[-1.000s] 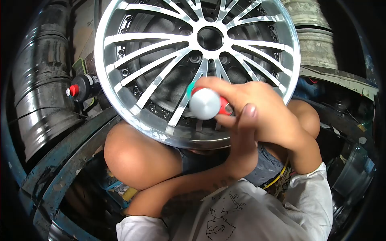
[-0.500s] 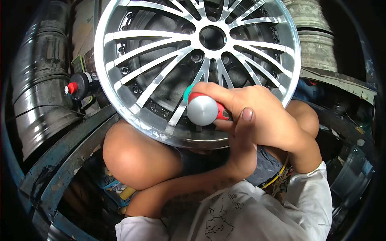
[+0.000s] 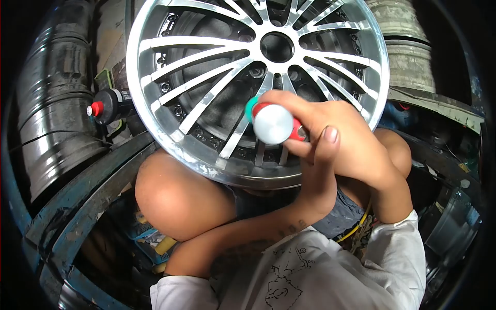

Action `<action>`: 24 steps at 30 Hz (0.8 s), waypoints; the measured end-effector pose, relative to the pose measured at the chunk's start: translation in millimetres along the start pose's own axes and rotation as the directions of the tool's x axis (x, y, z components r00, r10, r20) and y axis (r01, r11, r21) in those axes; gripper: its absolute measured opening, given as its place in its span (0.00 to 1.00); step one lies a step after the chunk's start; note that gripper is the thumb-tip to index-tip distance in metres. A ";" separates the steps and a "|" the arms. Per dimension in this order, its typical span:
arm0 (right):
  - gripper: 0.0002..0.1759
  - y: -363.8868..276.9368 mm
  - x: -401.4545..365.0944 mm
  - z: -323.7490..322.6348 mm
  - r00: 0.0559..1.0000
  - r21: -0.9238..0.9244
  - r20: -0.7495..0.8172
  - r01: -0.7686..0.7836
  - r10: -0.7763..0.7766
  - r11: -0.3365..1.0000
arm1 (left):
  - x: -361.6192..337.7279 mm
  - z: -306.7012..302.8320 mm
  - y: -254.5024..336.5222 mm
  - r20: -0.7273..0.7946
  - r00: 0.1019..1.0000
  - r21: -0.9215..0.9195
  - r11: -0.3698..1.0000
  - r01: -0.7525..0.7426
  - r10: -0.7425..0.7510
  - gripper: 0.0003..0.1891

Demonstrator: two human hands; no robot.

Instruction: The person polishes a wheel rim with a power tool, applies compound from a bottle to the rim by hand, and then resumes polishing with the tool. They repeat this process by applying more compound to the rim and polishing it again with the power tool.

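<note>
A silver multi-spoke car wheel rim (image 3: 132,72) lies tilted across my knees, its face towards me. Over its lower spokes is a small air sander (image 3: 273,124) with a round silver head, a red body and a teal disc edge. My right hand (image 3: 346,137) wraps round the head and body. From below, my left hand (image 3: 318,173) grips the rear of the tool, thumb up; its other fingers are hidden behind the right hand. Whether the disc touches a spoke cannot be seen.
Metal wheel barrels stand stacked at the left (image 3: 57,98) and the upper right (image 3: 408,62). A black tool with a red knob (image 3: 97,108) sits left of the rim. Blue metal frame bars (image 3: 98,191) flank my legs. A yellow hose (image 3: 356,227) runs beside my right thigh.
Both hands have moved the air sander up and slightly right over the lower spokes, towards the hub. The whole scene has shifted a little to the right.
</note>
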State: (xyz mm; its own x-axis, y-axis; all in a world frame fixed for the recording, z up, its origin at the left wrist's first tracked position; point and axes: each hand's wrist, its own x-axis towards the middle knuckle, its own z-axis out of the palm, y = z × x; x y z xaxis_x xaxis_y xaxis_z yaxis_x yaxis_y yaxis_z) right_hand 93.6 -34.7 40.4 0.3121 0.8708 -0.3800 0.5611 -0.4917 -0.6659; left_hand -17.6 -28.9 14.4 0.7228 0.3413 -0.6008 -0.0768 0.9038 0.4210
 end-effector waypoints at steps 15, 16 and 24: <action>0.29 -5.3 0.5 -5.7 1.000 -0.032 0.015 0.012 -0.012 0.999 | -10.0 -0.1 50.8 0.029 0.955 -0.343 0.894 0.288 -0.296 0.27; 0.30 -6.3 1.2 -2.0 0.998 -0.001 0.051 0.036 -0.035 0.999 | -11.1 -4.6 65.7 0.048 0.921 -0.425 0.826 0.370 -0.388 0.26; 0.35 -7.2 3.5 -1.3 0.999 -0.041 -0.015 0.040 -0.041 0.998 | -11.8 -13.7 84.5 0.077 0.860 -0.511 0.721 0.468 -0.504 0.26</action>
State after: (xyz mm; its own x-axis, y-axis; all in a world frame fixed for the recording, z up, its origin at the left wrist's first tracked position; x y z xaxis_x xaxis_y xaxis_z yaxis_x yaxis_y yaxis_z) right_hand 91.6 -28.1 44.6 0.3005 0.8901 -0.3427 0.6044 -0.4557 -0.6535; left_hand -42.0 47.0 47.7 0.7137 -0.1818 -0.6764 -0.0675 0.9434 -0.3247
